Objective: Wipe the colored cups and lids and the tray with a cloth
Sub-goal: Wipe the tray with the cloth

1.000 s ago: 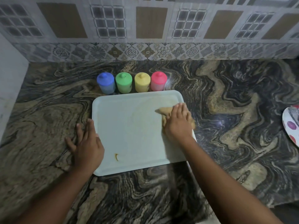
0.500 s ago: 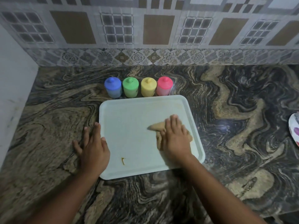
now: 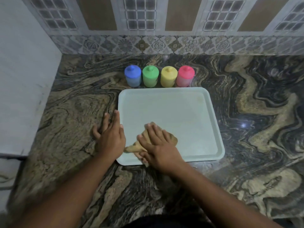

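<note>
A pale tray (image 3: 172, 109) is lying flat, with a crumpled tan cloth (image 3: 171, 139) sitting at its 7 o'clock corner. A blue cup (image 3: 133, 77), green cup (image 3: 150, 78), yellow cup (image 3: 169, 78) and pink cup (image 3: 185, 77), all lidded, are standing upright in a row at its 12 o'clock edge.

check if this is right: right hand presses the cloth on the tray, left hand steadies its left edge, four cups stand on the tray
The head view shows the four cups on the counter behind the tray, not on it. Right hand, left hand and cloth are as stated.

Swirled stone countertop (image 3: 246, 112), backed by tiled wall (image 3: 181, 14)
A floral border (image 3: 164, 45) is run along its foot; a white side wall (image 3: 24, 79) is seen left.
</note>
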`<action>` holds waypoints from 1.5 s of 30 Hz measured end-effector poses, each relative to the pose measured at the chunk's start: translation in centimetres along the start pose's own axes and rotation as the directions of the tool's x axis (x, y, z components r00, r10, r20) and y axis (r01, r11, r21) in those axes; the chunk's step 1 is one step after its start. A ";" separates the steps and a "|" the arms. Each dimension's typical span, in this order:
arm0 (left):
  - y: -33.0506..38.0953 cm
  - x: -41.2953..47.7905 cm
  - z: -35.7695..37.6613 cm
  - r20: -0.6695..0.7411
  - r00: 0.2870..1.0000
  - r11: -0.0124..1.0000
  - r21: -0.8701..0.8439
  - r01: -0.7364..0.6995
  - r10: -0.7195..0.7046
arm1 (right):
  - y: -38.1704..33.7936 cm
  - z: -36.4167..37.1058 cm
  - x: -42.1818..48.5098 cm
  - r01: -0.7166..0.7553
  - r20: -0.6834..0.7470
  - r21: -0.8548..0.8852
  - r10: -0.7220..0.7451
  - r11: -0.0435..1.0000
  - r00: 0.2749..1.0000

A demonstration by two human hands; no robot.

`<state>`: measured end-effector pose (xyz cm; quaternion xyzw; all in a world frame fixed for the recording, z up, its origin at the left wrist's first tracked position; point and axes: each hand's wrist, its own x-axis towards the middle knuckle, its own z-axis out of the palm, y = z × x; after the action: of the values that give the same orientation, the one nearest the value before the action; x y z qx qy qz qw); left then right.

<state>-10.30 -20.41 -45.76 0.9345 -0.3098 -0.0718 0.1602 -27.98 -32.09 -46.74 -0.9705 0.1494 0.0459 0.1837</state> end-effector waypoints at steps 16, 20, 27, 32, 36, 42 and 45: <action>0.8 -0.5 -0.9 0.027 0.999 0.999 -0.038 0.024 -0.023 | 0.9 -1.1 -0.6 -0.204 -0.015 0.004 0.204 0.979 0.979; 0.6 -0.4 -0.5 0.027 0.999 1.000 -0.017 0.017 -0.017 | 1.7 -2.0 2.5 -0.406 -0.092 0.010 0.406 0.914 0.909; 2.4 -1.7 -2.6 0.069 0.995 0.995 -0.062 0.081 -0.077 | -3.3 -0.3 2.7 -0.228 -0.009 0.029 0.229 0.973 0.973; 1.0 -0.8 -1.3 0.036 0.999 1.000 -0.018 0.022 -0.021 | 1.4 -2.3 1.6 -0.330 -0.031 0.009 0.331 0.944 0.943; 1.7 -1.0 -1.7 0.049 0.997 0.998 -0.039 0.055 -0.054 | -0.4 -1.8 3.9 -0.392 -0.049 0.027 0.393 0.919 0.918; 0.4 -0.4 -0.5 0.033 0.999 1.000 -0.005 0.016 -0.015 | -0.1 -1.3 -0.4 -0.235 0.017 0.050 0.234 0.971 0.972; 0.3 -0.3 -0.2 0.032 0.999 1.000 0.006 0.004 -0.004 | 5.1 -2.7 -0.7 -0.425 -0.103 0.030 0.426 0.905 0.899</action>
<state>-10.67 -20.41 -45.43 0.9342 -0.3107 -0.0864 0.1524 -30.09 -37.43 -45.92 -0.9149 0.3673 0.0322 0.1642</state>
